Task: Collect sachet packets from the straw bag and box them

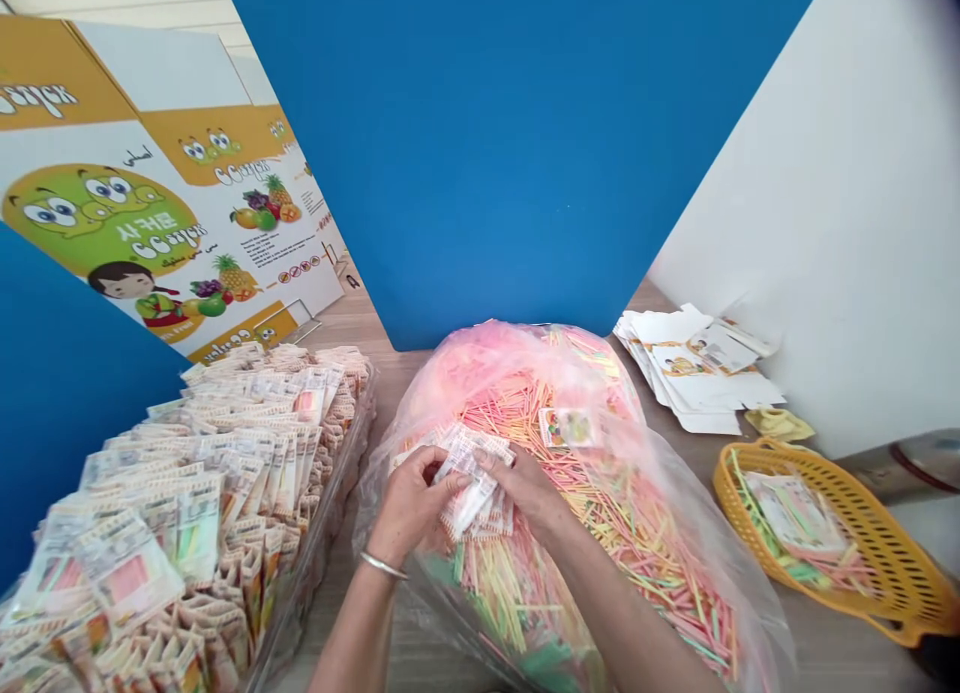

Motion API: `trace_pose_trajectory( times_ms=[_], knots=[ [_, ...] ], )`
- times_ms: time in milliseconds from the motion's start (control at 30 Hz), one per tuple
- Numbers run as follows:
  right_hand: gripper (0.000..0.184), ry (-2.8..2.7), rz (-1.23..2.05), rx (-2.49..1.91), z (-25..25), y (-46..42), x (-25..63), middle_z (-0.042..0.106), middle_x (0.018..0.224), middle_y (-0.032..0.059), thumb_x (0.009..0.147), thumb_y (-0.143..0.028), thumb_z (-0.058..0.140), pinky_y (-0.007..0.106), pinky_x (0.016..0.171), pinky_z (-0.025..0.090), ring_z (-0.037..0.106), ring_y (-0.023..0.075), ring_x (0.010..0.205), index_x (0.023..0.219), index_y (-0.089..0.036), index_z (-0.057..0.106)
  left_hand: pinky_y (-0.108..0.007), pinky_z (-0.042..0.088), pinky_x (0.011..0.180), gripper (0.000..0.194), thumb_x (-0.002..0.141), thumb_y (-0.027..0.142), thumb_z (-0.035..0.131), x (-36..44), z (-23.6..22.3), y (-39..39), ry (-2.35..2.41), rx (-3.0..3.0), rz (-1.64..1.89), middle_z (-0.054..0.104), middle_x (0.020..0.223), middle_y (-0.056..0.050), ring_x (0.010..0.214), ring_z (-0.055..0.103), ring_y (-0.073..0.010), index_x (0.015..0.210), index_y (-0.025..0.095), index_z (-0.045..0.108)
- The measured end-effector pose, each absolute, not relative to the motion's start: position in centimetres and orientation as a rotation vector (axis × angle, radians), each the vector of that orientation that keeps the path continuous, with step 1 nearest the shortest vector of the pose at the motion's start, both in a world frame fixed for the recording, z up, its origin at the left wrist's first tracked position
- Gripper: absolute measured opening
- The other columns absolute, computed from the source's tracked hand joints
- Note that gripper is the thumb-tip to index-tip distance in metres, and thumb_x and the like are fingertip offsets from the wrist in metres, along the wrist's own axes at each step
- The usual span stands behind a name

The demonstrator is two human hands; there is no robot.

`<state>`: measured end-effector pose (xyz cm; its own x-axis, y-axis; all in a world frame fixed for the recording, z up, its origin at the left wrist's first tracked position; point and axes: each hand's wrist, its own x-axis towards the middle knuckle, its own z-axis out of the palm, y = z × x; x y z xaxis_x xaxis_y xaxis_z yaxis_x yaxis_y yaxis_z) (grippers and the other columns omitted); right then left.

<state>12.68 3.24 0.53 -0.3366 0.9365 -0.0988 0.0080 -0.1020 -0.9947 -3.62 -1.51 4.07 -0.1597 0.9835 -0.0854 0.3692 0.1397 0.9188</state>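
Wrist band: metal, worn well behind the left hand's fingers, so clear of the film.
Left hand: thumb and fingers closed on the near-left edge of the held sachets; presumably a pinch that steadies the thin, slippery film.
Right hand: fingers closed on the opposite side, thumb laid over the print; opposed grips probably stop the bunch from fanning out.
Held sachets: several, overlapping, just above the candy-coloured sticks. Whether any has sticks inside, cannot tell.
Clear bag: mouth spread wide in front of the person, likely for access from both sides; its film drapes over part of the load.
Sticks: pink, yellow and green, heaped loose in the bag, which seems to contain their spread.
Filled sachets: closely ranked in a clear tray left of the bag; upright packing probably saves room, others lie flat on top.
Yellow basket: on the bench, right of the bag; sticks and a sachet inside, apparently kept apart from the heap.
Yellow cloth: crumpled just beyond the basket.
Flattened cartons: stacked by the white wall, probably folded down for compactness.
Blue panel: upright behind the bag.
Printed cartons: standing beyond the tray.
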Motion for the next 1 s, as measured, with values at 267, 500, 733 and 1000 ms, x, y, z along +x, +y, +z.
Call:
trace_pose_trajectory(
  times_ms=[267, 500, 733, 1000],
  knots=[
    [0.057, -1.241, 1.654, -0.959, 0.4, 0.3, 13.6, 0.068, 0.105, 0.0073, 0.07, -0.041, 0.078, 0.038, 0.079, 0.055, 0.067, 0.0253, 0.092, 0.116, -0.024, 0.05, -0.048, 0.043, 0.104, 0.094, 0.053, 0.041, 0.087, -5.1, 3.0, -2.6, 1.773, 1.455, 0.931, 0.053, 0.137, -0.016, 0.12, 0.054, -0.0325, 0.137, 0.018, 0.052],
    [0.049, -1.465, 1.562, -0.862, 0.8, -1.5, 14.6, 0.066, 0.104, 0.0042, 0.077, -0.032, 0.071, 0.036, 0.079, 0.055, 0.066, 0.0219, 0.089, 0.118, -0.026, 0.045, -0.051, 0.033, 0.113, 0.11, 0.058, 0.034, 0.086, -4.7, 4.0, -3.5, 1.631, 1.629, 0.826, 0.054, 0.138, -0.013, 0.129, 0.048, -0.0323, 0.152, 0.026, 0.03],
    [0.074, -1.713, 1.335, -0.778, 0.7, -2.6, 15.6, 0.057, 0.129, 0.0112, 0.072, -0.026, 0.072, 0.04, 0.101, 0.047, 0.059, 0.0254, 0.115, 0.136, -0.022, 0.035, -0.04, 0.048, 0.1, 0.093, 0.06, 0.026, 0.083, -2.7, 4.6, -6.3, 1.512, 1.554, 0.977, 0.055, 0.135, -0.012, 0.119, 0.055, -0.0274, 0.145, 0.021, 0.044],
    [0.055, -1.644, 1.492, -0.628, 2.7, -3.4, 16.4, 0.064, 0.113, 0.006, 0.075, -0.021, 0.066, 0.037, 0.094, 0.052, 0.065, 0.0215, 0.103, 0.125, -0.023, 0.042, -0.04, 0.044, 0.103, 0.037, 0.078, 0.029, 0.072, -0.7, 5.8, -8.8, 1.553, 1.735, 1.025, 0.064, 0.118, -0.011, 0.111, 0.058, -0.0241, 0.113, 0.017, 0.065]
  ],
)
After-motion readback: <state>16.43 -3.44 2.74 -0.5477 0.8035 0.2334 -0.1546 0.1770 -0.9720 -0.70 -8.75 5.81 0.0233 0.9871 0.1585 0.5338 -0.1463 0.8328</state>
